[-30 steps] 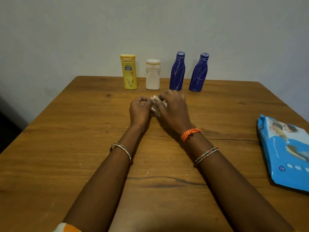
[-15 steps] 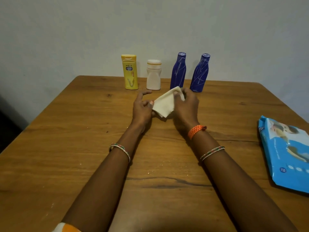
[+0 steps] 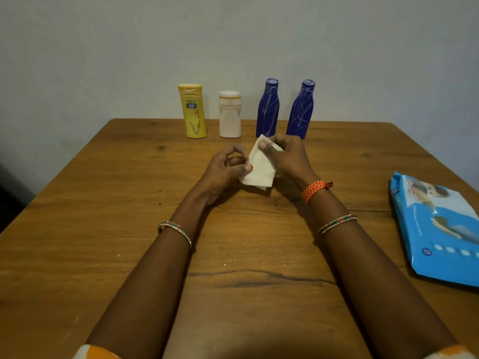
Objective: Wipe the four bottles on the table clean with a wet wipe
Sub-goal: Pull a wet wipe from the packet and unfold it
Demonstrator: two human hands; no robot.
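- A tall yellow plastic bottle is standing leftmost in a row at the far edge of the brown wooden bench; it is looking light, stiff and smooth, best taken round the body.
- A squat white plastic bottle is standing just beside it.
- The left hand is pinching the lower left edge of the soft, limp white wet wipe, fingers curled.
- The right hand is gripping the wipe's top corner, near the bottles.
- Two dark blue waisted bottles are standing untouched behind the hands.
- A blue plastic wipes pack is lying far right.
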